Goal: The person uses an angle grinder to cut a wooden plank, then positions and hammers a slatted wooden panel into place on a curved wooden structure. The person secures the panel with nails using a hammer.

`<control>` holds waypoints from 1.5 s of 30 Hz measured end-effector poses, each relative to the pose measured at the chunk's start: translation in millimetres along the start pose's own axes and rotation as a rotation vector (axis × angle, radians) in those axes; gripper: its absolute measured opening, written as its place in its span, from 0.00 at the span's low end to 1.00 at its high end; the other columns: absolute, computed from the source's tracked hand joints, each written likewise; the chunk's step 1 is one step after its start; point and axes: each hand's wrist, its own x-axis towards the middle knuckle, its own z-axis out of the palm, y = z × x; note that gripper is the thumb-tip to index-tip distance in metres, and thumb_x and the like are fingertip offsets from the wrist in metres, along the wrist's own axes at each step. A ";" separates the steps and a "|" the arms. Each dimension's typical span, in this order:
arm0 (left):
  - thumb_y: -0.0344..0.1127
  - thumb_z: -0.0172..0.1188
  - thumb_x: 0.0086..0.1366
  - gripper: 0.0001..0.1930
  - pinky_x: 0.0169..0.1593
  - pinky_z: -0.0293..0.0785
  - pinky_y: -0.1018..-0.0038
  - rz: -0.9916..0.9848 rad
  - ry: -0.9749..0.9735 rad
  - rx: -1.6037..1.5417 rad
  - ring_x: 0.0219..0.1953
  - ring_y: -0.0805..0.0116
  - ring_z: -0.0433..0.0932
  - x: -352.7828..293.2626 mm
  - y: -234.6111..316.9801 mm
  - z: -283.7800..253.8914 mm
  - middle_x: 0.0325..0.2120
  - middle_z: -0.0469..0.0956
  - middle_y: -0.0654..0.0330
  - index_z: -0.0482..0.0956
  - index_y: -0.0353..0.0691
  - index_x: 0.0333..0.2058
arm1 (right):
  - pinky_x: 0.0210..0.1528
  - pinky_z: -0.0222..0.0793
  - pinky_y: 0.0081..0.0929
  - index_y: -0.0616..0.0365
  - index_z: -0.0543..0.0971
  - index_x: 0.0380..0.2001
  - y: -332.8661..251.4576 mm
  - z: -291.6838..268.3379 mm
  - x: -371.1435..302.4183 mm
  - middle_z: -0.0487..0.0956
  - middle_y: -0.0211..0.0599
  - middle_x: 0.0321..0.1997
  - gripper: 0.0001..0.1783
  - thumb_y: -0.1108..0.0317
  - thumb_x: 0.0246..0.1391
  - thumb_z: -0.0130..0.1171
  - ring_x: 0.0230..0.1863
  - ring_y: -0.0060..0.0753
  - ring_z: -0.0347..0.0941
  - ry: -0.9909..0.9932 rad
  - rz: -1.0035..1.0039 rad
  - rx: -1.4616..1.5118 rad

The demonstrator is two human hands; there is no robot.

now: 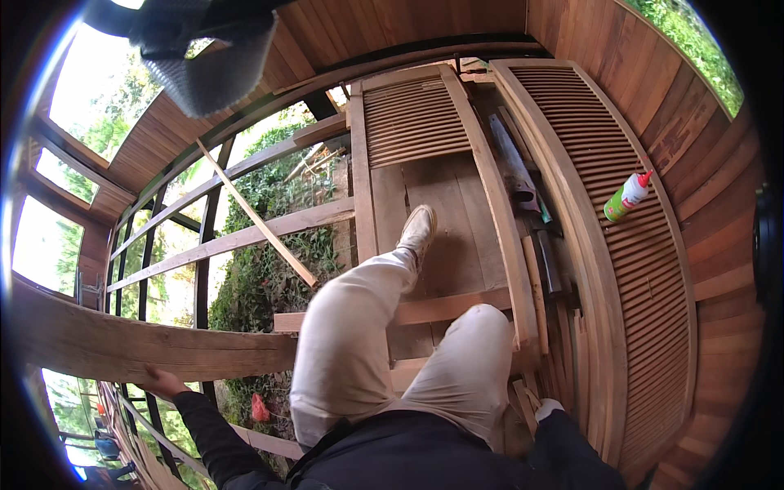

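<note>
Head view, left hand [166, 382]: touching lower edge, wooden beam [155, 343]
Right hand [550, 407]: beside wood strip [524, 403]
Grip, both: cannot tell
Left arm [214, 433]: stretched leftward
Right arm [567, 449]: low

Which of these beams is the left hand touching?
The thick beam at the picture's left edge: the left hand touches its lower edge, while the slimmer rails beyond are untouched.

So the left arm [220, 437] is stretched out lower left, left hand [167, 384] fingers pointing up-left. Right arm [570, 453] hangs lower right; the right hand [550, 407] is tiny, can't tell its grip. Both knees [488, 320] look bent.
</note>
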 end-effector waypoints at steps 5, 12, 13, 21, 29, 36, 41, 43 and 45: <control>0.50 0.58 0.73 0.42 0.62 0.73 0.52 0.093 0.195 0.164 0.60 0.37 0.71 8.6 -55.1 17.6 0.63 0.62 0.29 0.51 0.22 0.69 | 0.50 0.74 0.49 0.63 0.82 0.35 -6.1 -16.8 -50.5 0.83 0.60 0.39 0.11 0.66 0.55 0.57 0.47 0.64 0.80 0.222 0.073 0.216; 0.75 0.55 0.64 0.51 0.72 0.57 0.52 -0.723 -0.188 -0.254 0.70 0.53 0.63 -65.5 -114.4 -9.2 0.70 0.61 0.55 0.52 0.48 0.74 | 0.48 0.75 0.47 0.64 0.77 0.38 -111.1 -104.3 -105.9 0.82 0.60 0.39 0.11 0.67 0.54 0.57 0.45 0.64 0.80 0.385 0.215 0.294; 0.78 0.53 0.63 0.52 0.73 0.54 0.52 -0.819 -0.161 -0.174 0.71 0.56 0.61 -88.0 -97.3 -4.2 0.70 0.61 0.58 0.52 0.52 0.75 | 0.48 0.75 0.47 0.64 0.77 0.38 -123.3 -123.3 -112.6 0.82 0.60 0.39 0.11 0.67 0.54 0.57 0.45 0.64 0.79 0.353 0.211 0.299; 0.92 0.29 0.55 0.56 0.60 0.73 0.49 -1.453 -0.364 0.309 0.56 0.49 0.78 -89.1 -70.5 -1.2 0.54 0.80 0.54 0.67 0.51 0.63 | 0.47 0.75 0.56 0.60 0.79 0.39 -143.3 -248.1 -102.0 0.82 0.62 0.39 0.16 0.59 0.52 0.60 0.45 0.66 0.79 0.279 0.333 0.178; 0.46 0.59 0.70 0.22 0.44 0.82 0.62 -0.986 -1.826 0.345 0.42 0.57 0.82 -88.4 96.8 153.6 0.46 0.81 0.47 0.75 0.38 0.56 | 0.59 0.74 0.50 0.65 0.78 0.48 -221.1 -408.0 -154.3 0.82 0.64 0.49 0.24 0.56 0.55 0.61 0.54 0.62 0.78 0.093 0.537 0.072; 0.40 0.58 0.74 0.18 0.33 0.77 0.75 -0.818 -2.041 -0.007 0.37 0.68 0.85 -155.0 313.9 378.9 0.40 0.86 0.55 0.78 0.37 0.56 | 0.57 0.73 0.53 0.68 0.78 0.47 -255.6 -456.4 -234.7 0.79 0.72 0.49 0.32 0.50 0.47 0.59 0.54 0.69 0.77 0.206 0.413 0.308; 0.40 0.55 0.75 0.17 0.45 0.77 0.72 -0.501 -2.178 -0.078 0.43 0.69 0.85 -200.3 468.1 407.9 0.43 0.86 0.58 0.79 0.40 0.57 | 0.48 0.75 0.47 0.64 0.77 0.43 -372.6 -536.3 -190.1 0.83 0.58 0.39 0.20 0.62 0.49 0.62 0.44 0.60 0.80 0.440 -0.006 0.586; 0.39 0.57 0.73 0.17 0.46 0.78 0.71 -0.358 -2.244 -0.049 0.43 0.69 0.85 -232.7 491.7 395.5 0.43 0.86 0.58 0.80 0.39 0.56 | 0.42 0.76 0.41 0.63 0.76 0.41 -408.9 -570.4 -153.4 0.82 0.50 0.33 0.13 0.67 0.55 0.63 0.39 0.49 0.82 0.570 -0.090 0.674; 0.41 0.59 0.71 0.17 0.49 0.79 0.69 -0.124 -2.286 -0.003 0.44 0.64 0.86 -262.8 505.1 375.3 0.42 0.87 0.55 0.82 0.43 0.54 | 0.38 0.74 0.26 0.60 0.77 0.40 -440.0 -602.3 -116.8 0.82 0.35 0.36 0.08 0.67 0.65 0.63 0.41 0.23 0.79 0.605 -0.248 1.224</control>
